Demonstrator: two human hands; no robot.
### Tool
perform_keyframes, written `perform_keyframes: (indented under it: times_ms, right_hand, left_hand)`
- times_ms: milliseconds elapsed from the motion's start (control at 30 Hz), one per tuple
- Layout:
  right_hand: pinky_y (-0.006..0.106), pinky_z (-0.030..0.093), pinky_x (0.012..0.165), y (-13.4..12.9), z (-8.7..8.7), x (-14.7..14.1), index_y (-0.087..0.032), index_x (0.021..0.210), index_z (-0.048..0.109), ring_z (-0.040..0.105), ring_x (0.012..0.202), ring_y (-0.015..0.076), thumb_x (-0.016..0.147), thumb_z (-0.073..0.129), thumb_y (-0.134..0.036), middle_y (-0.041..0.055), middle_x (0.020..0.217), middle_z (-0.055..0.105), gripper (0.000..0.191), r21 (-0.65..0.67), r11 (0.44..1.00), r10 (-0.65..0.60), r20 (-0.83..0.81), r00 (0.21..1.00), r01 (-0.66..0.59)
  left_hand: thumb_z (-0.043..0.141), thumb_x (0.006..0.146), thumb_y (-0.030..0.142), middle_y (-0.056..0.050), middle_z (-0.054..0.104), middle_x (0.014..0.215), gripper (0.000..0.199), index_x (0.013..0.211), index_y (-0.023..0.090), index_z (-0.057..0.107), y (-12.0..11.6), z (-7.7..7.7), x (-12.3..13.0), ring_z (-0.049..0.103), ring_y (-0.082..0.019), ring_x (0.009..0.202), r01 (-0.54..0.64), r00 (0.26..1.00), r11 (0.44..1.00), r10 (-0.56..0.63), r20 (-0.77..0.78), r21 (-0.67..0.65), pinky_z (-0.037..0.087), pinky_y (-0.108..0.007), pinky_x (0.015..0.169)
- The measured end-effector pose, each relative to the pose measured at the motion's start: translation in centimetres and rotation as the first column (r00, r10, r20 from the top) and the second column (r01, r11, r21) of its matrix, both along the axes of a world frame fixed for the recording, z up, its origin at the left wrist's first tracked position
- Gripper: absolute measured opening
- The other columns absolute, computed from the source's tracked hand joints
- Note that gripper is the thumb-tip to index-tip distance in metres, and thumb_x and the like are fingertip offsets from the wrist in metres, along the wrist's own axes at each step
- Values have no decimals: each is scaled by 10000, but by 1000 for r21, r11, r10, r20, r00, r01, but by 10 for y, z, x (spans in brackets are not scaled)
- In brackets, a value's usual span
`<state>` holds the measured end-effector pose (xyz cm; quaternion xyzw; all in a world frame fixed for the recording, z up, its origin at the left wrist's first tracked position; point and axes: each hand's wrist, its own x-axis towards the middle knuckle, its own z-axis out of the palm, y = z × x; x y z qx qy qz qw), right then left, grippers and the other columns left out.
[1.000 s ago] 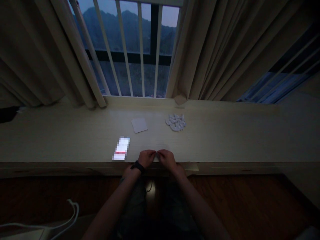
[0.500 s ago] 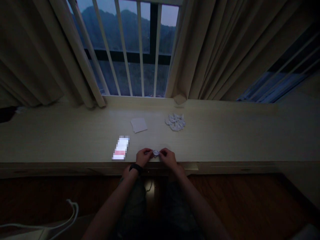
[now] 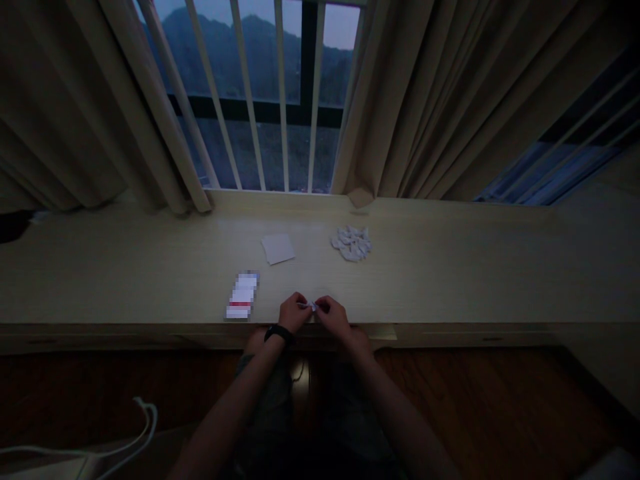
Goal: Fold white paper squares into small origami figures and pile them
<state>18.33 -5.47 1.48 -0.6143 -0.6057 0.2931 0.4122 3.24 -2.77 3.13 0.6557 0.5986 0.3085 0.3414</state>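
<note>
Between my two hands, just above the front edge of the pale desk top, is a small piece of folded white paper. My left hand, with a dark band at the wrist, pinches it from the left. From the right, the fingers of my right hand are closed on it too, and they cover much of it. Farther back lies a short stack of square white paper sheets. To its right is a pile of several small folded white paper pieces.
A lit phone with a blurred screen lies left of my hands. Beige curtains hang at the back beside a barred window. White cable loops at the lower left, above the dark wooden floor.
My left hand has shifted right and slightly up, closer to my right hand. The paper between them shows less of its surface now. Stack, pile and phone stay in place.
</note>
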Motion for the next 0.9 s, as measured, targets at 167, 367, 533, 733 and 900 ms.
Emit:
perform_keyframes:
  times_ms: [167,367,533,733,900]
  right_hand:
    - [327,489,804,5,-4,6,-201,916,632,617,849,185,724,528,-223,42,915,675,219,-6,1000,-29,-96,995,28]
    - [306,518,682,12,-8,18,-192,899,691,640,746,179,725,489,-273,46,880,702,279,-154,982,30,-431,902,-106]
    - [295,498,672,12,-14,26,-171,825,714,630,656,159,656,627,-295,41,761,700,227,-225,954,6,-646,763,-198]
    - [315,479,732,10,-22,21,-182,879,721,626,764,187,663,680,-350,55,848,714,277,-127,978,102,-394,913,-163]
    - [297,477,649,10,-30,14,-175,831,724,619,687,187,718,619,-413,53,750,708,284,-140,986,49,-260,964,-88]
  left_hand:
    - [667,667,246,-47,678,830,184,823,170,608,6,-8,-1,631,-174,772,33,990,999,-27,139,-40,480,-292,723]
    - [746,607,237,-53,676,845,296,845,132,605,8,-17,-13,635,-160,785,216,751,942,8,660,-257,501,-324,789]
    - [813,546,294,-55,664,838,402,820,122,575,6,-16,-19,636,-161,801,300,576,893,110,810,-335,489,-342,829]
    - [649,717,474,-92,659,958,391,944,162,585,9,8,-21,636,-191,756,120,963,986,-87,257,-116,493,-338,726]
    - [439,847,483,-228,469,1305,482,1162,124,502,15,36,-39,619,-319,946,-171,827,971,234,-511,167,461,-414,784]
